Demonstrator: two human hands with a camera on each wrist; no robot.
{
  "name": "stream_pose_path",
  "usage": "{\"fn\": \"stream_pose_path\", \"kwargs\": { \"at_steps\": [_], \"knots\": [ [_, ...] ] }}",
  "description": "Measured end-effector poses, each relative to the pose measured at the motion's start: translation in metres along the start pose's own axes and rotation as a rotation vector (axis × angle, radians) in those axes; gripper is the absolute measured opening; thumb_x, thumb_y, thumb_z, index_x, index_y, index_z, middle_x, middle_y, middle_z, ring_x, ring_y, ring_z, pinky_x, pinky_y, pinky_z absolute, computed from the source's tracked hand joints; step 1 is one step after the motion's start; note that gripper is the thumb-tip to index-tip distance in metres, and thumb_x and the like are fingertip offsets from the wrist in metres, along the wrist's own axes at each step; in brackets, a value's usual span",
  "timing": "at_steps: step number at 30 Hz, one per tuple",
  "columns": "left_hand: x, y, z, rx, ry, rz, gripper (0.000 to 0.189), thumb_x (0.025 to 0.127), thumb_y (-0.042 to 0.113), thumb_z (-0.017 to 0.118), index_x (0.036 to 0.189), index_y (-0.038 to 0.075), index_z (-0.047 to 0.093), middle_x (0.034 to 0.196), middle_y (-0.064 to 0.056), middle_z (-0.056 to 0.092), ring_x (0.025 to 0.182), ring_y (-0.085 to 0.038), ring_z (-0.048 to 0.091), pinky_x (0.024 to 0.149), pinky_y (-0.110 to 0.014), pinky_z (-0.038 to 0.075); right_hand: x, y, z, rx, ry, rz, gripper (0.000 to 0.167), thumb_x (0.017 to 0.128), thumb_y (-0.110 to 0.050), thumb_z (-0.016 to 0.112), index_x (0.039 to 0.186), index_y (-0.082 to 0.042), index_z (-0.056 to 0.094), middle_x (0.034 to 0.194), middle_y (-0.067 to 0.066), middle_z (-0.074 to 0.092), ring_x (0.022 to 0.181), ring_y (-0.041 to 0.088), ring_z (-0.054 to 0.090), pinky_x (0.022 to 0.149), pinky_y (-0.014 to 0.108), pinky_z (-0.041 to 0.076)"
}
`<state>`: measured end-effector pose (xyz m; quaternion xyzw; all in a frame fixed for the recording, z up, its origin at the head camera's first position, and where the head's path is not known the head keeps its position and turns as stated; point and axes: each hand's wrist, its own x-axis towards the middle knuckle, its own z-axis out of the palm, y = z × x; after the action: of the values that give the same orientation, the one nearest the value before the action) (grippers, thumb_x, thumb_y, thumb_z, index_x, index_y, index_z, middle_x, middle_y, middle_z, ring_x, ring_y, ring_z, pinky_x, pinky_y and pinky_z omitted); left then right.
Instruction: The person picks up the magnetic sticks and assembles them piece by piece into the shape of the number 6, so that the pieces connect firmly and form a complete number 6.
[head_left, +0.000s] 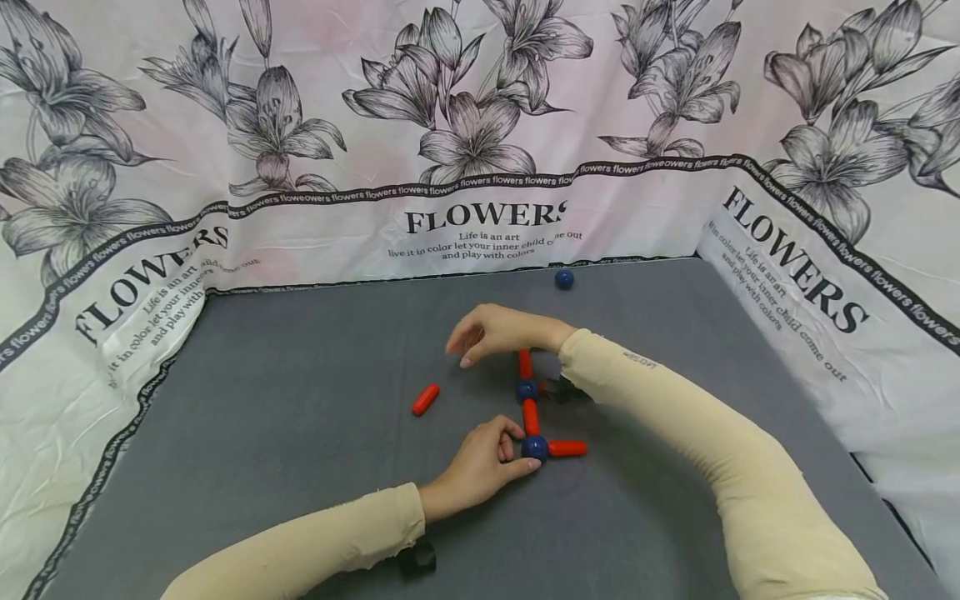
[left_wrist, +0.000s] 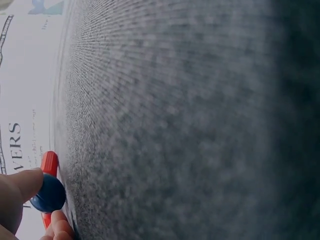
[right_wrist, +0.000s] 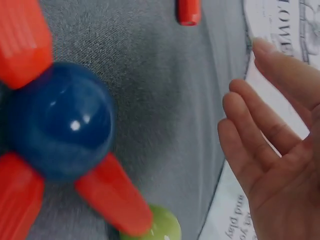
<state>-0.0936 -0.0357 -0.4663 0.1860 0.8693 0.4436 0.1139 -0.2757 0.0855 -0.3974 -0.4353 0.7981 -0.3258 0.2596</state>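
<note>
My left hand (head_left: 480, 467) pinches the near blue ball (head_left: 535, 448) between thumb and fingers. From that ball one red rod (head_left: 567, 448) points right and another red rod (head_left: 531, 417) runs away to a second blue ball (head_left: 527, 390). Close up in the right wrist view, a blue ball (right_wrist: 62, 122) has three red rods, one ending at a green ball (right_wrist: 162, 225), which my right arm seems to hide in the head view. My right hand (head_left: 502, 329) hovers over the far part with loosely bent fingers, holding nothing. A loose red rod (head_left: 425, 399) lies to its lower left.
Another blue ball (head_left: 564, 279) sits by the far edge of the grey table (head_left: 300, 400). A white cloth (head_left: 480, 225) printed with flowers and lettering stands around the back and sides.
</note>
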Motion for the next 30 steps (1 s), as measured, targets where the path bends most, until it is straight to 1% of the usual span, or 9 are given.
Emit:
{"fn": "stream_pose_path", "kwargs": {
  "at_steps": [5, 10, 13, 20, 24, 26, 30],
  "knots": [
    [0.001, -0.001, 0.001, -0.002, 0.011, 0.015, 0.033, 0.086, 0.03, 0.078, 0.108, 0.011, 0.061, 0.076, 0.004, 0.054, 0.068, -0.003, 0.044, 0.068, -0.018, 0.039, 0.023, 0.008, 0.009, 0.013, -0.068, -0.017, 0.032, 0.087, -0.018, 0.077, 0.118, -0.012, 0.073, 0.118, 0.003, 0.073, 0.096, 0.01, 0.069, 0.084, 0.026, 0.057],
    [0.002, -0.003, 0.003, -0.005, 0.009, 0.015, 0.033, 0.086, 0.031, 0.078, 0.107, 0.012, 0.062, 0.075, 0.004, 0.054, 0.068, -0.004, 0.044, 0.068, -0.019, 0.038, 0.038, 0.014, 0.019, 0.01, -0.094, -0.027, 0.029, 0.086, -0.016, 0.078, 0.115, -0.016, 0.074, 0.115, -0.001, 0.073, 0.095, 0.008, 0.07, 0.083, 0.024, 0.057],
    [0.002, -0.003, 0.002, -0.006, 0.007, 0.014, 0.033, 0.086, 0.031, 0.078, 0.107, 0.012, 0.062, 0.076, 0.003, 0.054, 0.068, -0.004, 0.044, 0.067, -0.019, 0.038, 0.046, 0.014, 0.024, -0.019, -0.105, -0.042, 0.028, 0.084, -0.018, 0.08, 0.112, -0.019, 0.076, 0.114, -0.001, 0.073, 0.093, 0.006, 0.07, 0.082, 0.022, 0.057],
    [0.002, -0.003, 0.001, 0.002, 0.008, 0.012, 0.032, 0.086, 0.032, 0.078, 0.106, 0.013, 0.062, 0.077, 0.003, 0.056, 0.069, -0.004, 0.044, 0.068, -0.018, 0.037, 0.051, 0.004, 0.031, -0.164, -0.12, -0.082, 0.023, 0.082, -0.024, 0.082, 0.104, -0.023, 0.078, 0.105, -0.002, 0.07, 0.09, 0.005, 0.065, 0.079, 0.019, 0.053],
    [0.002, -0.002, 0.001, 0.001, 0.004, 0.004, 0.032, 0.086, 0.031, 0.078, 0.107, 0.012, 0.063, 0.077, 0.002, 0.057, 0.069, -0.004, 0.045, 0.069, -0.018, 0.038, 0.054, -0.001, 0.033, -0.222, -0.127, -0.094, 0.022, 0.081, -0.025, 0.083, 0.103, -0.023, 0.078, 0.1, -0.003, 0.069, 0.087, 0.005, 0.063, 0.078, 0.018, 0.052],
    [0.002, -0.002, 0.0, -0.002, -0.003, -0.004, 0.032, 0.086, 0.031, 0.078, 0.107, 0.012, 0.063, 0.077, 0.002, 0.057, 0.069, -0.005, 0.046, 0.07, -0.019, 0.038, 0.056, -0.002, 0.035, -0.237, -0.131, -0.097, 0.023, 0.08, -0.026, 0.083, 0.103, -0.024, 0.078, 0.099, -0.004, 0.068, 0.085, 0.004, 0.062, 0.076, 0.017, 0.051],
    [0.002, 0.0, -0.001, -0.004, -0.012, -0.017, 0.032, 0.086, 0.03, 0.078, 0.107, 0.012, 0.063, 0.077, 0.002, 0.058, 0.069, -0.005, 0.046, 0.071, -0.02, 0.039, 0.06, -0.003, 0.039, -0.231, -0.136, -0.107, 0.024, 0.079, -0.025, 0.084, 0.102, -0.023, 0.078, 0.099, -0.004, 0.068, 0.083, 0.005, 0.062, 0.074, 0.018, 0.051]
  ]
}}
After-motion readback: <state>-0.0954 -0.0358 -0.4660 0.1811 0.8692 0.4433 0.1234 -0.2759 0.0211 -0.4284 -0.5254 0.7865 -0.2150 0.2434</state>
